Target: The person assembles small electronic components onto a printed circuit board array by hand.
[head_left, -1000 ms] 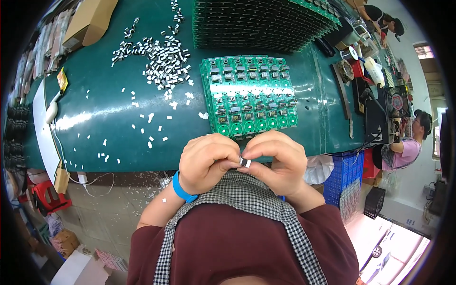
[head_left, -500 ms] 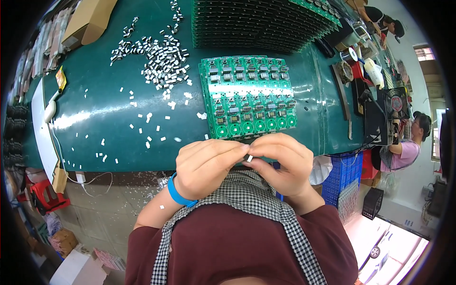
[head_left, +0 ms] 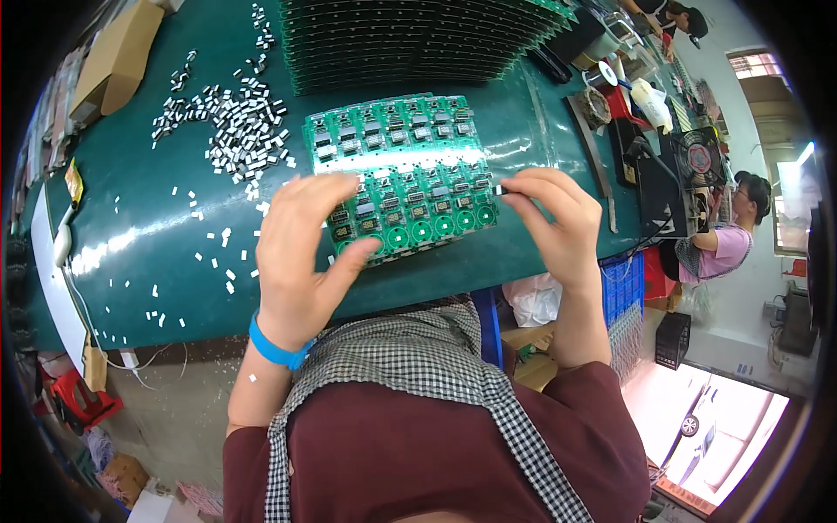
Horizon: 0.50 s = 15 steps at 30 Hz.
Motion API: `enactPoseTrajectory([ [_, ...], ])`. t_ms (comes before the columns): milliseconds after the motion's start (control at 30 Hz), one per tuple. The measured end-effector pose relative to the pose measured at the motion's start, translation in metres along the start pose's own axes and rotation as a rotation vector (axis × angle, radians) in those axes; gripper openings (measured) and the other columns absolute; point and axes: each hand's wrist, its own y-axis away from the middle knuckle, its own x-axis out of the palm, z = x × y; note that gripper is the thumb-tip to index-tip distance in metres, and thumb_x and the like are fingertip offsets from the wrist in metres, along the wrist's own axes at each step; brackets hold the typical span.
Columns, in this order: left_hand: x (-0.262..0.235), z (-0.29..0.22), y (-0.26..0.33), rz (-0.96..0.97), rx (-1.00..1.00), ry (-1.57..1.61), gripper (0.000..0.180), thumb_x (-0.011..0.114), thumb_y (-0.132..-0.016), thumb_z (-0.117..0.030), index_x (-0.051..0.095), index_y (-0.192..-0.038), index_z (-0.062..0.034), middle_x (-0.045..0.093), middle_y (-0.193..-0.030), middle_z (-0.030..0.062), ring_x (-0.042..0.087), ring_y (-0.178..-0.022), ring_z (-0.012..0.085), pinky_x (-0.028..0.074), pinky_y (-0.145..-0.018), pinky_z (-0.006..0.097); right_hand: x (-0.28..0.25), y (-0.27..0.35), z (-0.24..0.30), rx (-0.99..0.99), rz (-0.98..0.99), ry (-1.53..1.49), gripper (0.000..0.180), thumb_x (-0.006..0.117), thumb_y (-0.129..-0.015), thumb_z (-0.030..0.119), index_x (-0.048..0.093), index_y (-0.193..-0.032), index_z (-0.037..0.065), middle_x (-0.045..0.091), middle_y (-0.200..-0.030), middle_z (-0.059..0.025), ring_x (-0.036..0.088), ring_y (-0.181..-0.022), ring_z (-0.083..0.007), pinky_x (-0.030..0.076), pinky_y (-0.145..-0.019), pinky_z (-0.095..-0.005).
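Green circuit-board panels, seemingly a few in layers (head_left: pixel 446 225), lie squarely in front of the person on the dark green table (head_left: pixel 401 277), presumably so both hands can reach them without stretching. Rows of digit displays fill the upper face, within easy sight.

At eight o'clock of these panels, the left hand (head_left: pixel 296 240) is spread wide, thumb by the near edge and fingers over the left end. This looks like a steadying position, with nothing pinched; whether it presses or merely hovers, I cannot tell.

At three o'clock, the right hand (head_left: pixel 562 222) has thumb and forefinger closed on a small black-and-white component (head_left: pixel 500 189), probably a display module, just beside the panels' right edge. Gripping by the fingertips suits so small a part and leaves one end showing.

The pile of similar components (head_left: pixel 248 139) sits at ten o'clock, apparently kept within reach yet off the boards. A tall board stack (head_left: pixel 392 48) stands at twelve, beyond the working spot.
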Motion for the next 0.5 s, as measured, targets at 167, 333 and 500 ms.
enactPoseTrajectory([
  [167,0.008,-0.001,-0.009,0.332,0.028,-0.226,0.083,0.08,-0.062,-0.032,0.044,-0.134,-0.0103,0.056,-0.121,0.007,0.049,-0.118,0.0254,0.026,-0.106,0.049,0.0,-0.002,-0.006,-0.135,0.147,0.024,0.017,0.068,-0.073,-0.001,0.065,-0.089,0.004,0.063,-0.085,-0.0072,0.064,-0.073,-0.0232,0.052,-0.061,-0.0313],
  [333,0.012,-0.001,-0.006,0.321,0.07,-0.309,0.081,0.082,-0.057,-0.027,0.049,-0.128,-0.0073,0.057,-0.124,0.0075,0.051,-0.118,0.026,0.026,-0.107,0.051,0.0,-0.006,-0.008,-0.189,0.19,0.074,0.018,0.067,-0.071,-0.001,0.064,-0.088,0.004,0.062,-0.084,-0.0069,0.064,-0.072,-0.0234,0.052,-0.061,-0.0325],
  [500,0.015,0.002,-0.003,0.311,0.121,-0.366,0.078,0.082,-0.057,-0.025,0.051,-0.127,-0.0081,0.06,-0.121,0.0061,0.052,-0.117,0.0246,0.026,-0.107,0.05,0.0,-0.006,-0.009,-0.177,0.199,0.086,0.017,0.066,-0.072,-0.001,0.064,-0.088,0.004,0.062,-0.084,-0.0066,0.064,-0.073,-0.0233,0.052,-0.061,-0.0323],
])
